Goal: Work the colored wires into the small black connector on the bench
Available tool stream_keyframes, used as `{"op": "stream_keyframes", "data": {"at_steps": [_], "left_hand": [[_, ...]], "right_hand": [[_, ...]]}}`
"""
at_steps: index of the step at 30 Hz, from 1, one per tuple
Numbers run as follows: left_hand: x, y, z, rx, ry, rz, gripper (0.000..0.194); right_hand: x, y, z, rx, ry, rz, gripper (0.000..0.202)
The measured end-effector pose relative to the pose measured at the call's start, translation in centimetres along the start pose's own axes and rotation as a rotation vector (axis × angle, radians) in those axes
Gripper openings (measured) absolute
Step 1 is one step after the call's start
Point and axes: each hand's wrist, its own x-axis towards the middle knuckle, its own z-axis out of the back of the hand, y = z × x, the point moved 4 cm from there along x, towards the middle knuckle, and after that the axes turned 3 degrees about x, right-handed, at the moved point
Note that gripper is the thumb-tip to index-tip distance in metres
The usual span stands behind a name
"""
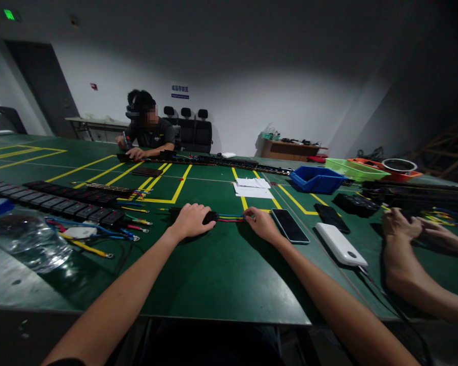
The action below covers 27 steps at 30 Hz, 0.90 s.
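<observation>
Here, curled hands (225,222) grip the black block (177,216) left, its wires (231,218) right

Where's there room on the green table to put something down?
Bare green table shows between the forearms, nearer than the coloured wires, and between the left hand and white papers. Crowded spots: left, with black blocks and a bottle; right, with a phone and another person's hands.

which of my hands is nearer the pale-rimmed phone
Right: the right hand is just beside the pale-rimmed phone; the left hand is farther left, on a black part.
</observation>
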Motion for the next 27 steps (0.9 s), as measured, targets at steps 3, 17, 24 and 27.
{"op": "stream_keyframes", "data": {"at_steps": [3, 17, 24, 27], "left_hand": [[-0.02, -0.02, 0.05, 0.008, -0.006, -0.001, 0.049], [-0.05, -0.15, 0.39, -0.019, 0.004, 0.012, 0.050], [-0.02, -0.11, 0.26, -0.021, 0.006, 0.008, 0.050], [0.00, -0.14, 0.33, -0.030, 0.014, 0.011, 0.050]], "right_hand": [[-0.11, 0.01, 0.17, -0.003, -0.020, -0.017, 0.016], [-0.07, 0.27, -0.03, -0.046, -0.002, 0.001, 0.013], [-0.15, 0.35, 0.06, -0.045, -0.033, -0.004, 0.013], [-0.19, 0.23, -0.11, -0.055, 0.015, -0.015, 0.013]]}}
